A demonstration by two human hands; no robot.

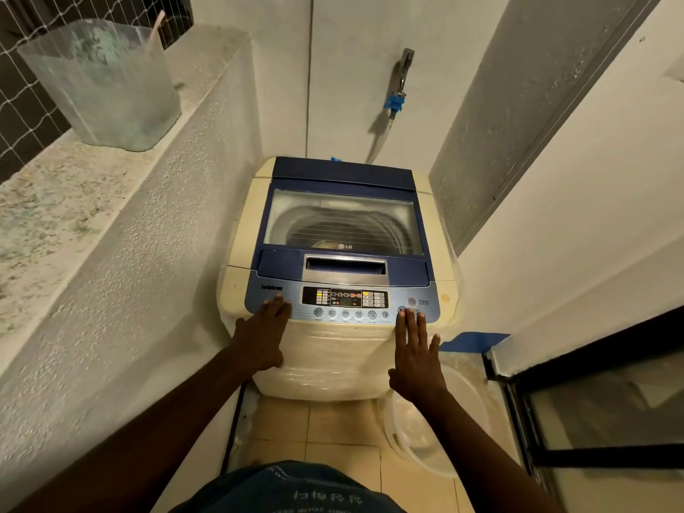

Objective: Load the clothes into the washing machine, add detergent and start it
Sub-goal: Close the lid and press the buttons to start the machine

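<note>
A cream and blue top-loading washing machine (333, 346) stands in a narrow alcove, its glass lid (344, 220) down. Through the glass I see the drum and a pale shape near its bottom. The control panel (344, 299) shows lit indicators. My left hand (262, 335) lies flat on the panel's left end, fingers spread. My right hand (414, 349) is flat with its fingertips on the buttons at the panel's right end, beside the power button (412, 301). Both hands hold nothing.
A translucent plastic container (107, 87) stands on the stone ledge at upper left. A tap with a blue fitting (396, 100) is on the wall behind the machine. A white plastic tub (429, 420) sits on the tiled floor at right, next to a dark-framed glass door (592, 420).
</note>
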